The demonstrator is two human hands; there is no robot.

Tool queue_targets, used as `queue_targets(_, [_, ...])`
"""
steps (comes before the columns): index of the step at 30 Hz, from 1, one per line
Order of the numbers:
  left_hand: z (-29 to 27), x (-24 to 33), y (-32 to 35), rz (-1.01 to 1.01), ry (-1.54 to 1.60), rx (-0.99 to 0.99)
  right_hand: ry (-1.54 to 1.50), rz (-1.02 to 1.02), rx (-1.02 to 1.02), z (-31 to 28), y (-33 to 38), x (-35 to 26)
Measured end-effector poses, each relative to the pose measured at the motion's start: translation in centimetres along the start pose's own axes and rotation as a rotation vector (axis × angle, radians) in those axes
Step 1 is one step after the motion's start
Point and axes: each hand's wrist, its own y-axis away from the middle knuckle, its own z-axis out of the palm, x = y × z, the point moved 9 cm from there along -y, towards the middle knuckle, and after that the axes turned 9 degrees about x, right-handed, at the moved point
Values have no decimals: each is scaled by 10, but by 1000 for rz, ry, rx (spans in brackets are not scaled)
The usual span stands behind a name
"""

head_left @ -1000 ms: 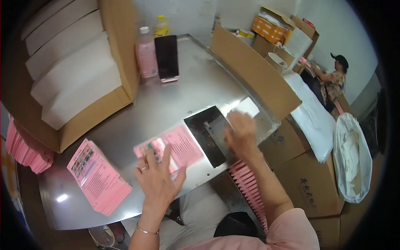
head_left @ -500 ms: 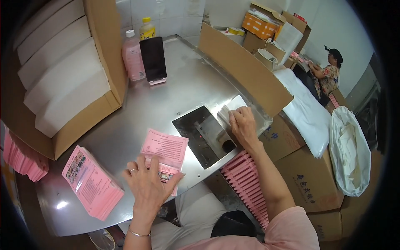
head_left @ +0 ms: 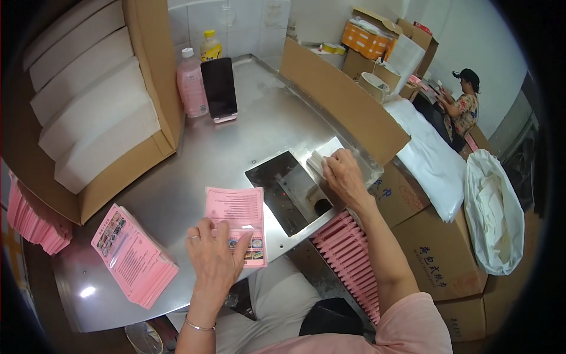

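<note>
A pink printed plastic sleeve lies near the table's front edge, with small food pictures on its lower half. My left hand rests on its lower left part, fingers extended and thumb apart. Past the dark rectangular opening in the tabletop, my right hand pinches a small bundle of thin white folded sheets, perhaps tissues. Its fingertips are partly hidden. A thick stack of similar pink sleeves lies to the left of my left hand.
An open carton of white stacks stands at left. A phone on a stand and two bottles are at the back. A cardboard flap borders the right side. Pink packs line up below the edge. A co-worker sits far right.
The pink sleeve has turned to lie straighter, and my left hand has shifted slightly right with it. My right hand stays at the white sheets.
</note>
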Motion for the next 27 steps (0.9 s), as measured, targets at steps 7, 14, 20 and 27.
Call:
queue_targets(7, [9, 13, 5, 142, 98, -100, -64, -27, 251, -29, 1, -27])
queue_targets(14, [-18, 6, 5, 100, 83, -163, -305, -580, -60, -25, 74, -229])
queue_targets(20, [-4, 22, 6, 30, 273, -200, -181, -284, -274, 77, 20, -180])
queue_targets(27, [-34, 4, 32, -35, 450, -392, -2, 15, -849, 85, 28, -97])
